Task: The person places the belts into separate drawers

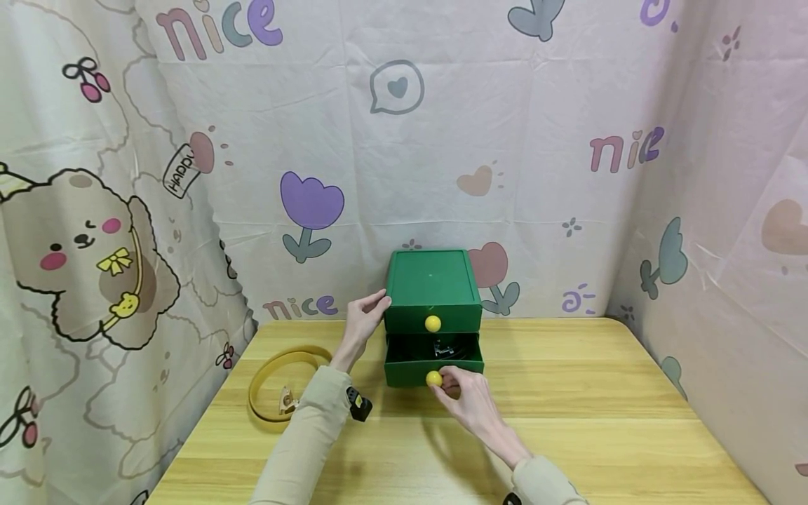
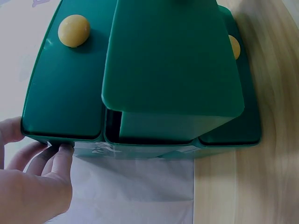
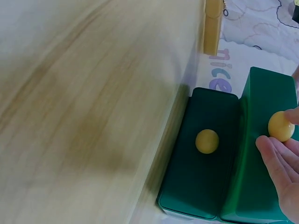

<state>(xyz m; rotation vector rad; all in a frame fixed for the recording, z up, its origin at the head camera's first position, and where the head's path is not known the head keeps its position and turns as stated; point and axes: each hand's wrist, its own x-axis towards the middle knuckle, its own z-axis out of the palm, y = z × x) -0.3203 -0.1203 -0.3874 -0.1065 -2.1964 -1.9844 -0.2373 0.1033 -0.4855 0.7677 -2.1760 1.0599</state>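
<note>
A green drawer cabinet (image 1: pixel 432 277) with yellow ball knobs stands at the back of the table. Its middle drawer (image 2: pixel 173 60) is pulled out, while the top drawer (image 2: pixel 60 93) and bottom drawer (image 3: pixel 201 177) sit flush. My right hand (image 1: pixel 470 400) pinches the yellow knob (image 3: pixel 281 126) of the pulled-out drawer between thumb and fingers. Against the cabinet's upper left side, my left hand (image 1: pixel 365 321) rests its fingertips near the top edge. A small dark and silvery item (image 1: pixel 444 348) lies inside the drawer, too small to make out.
On the table's left lies a yellow strap (image 1: pixel 255 382) in a loop, with a small pale clip-like piece (image 1: pixel 287 401) inside it. A patterned curtain (image 1: pixel 429 140) hangs close behind the cabinet and along both sides of the wooden table (image 1: pixel 600 421).
</note>
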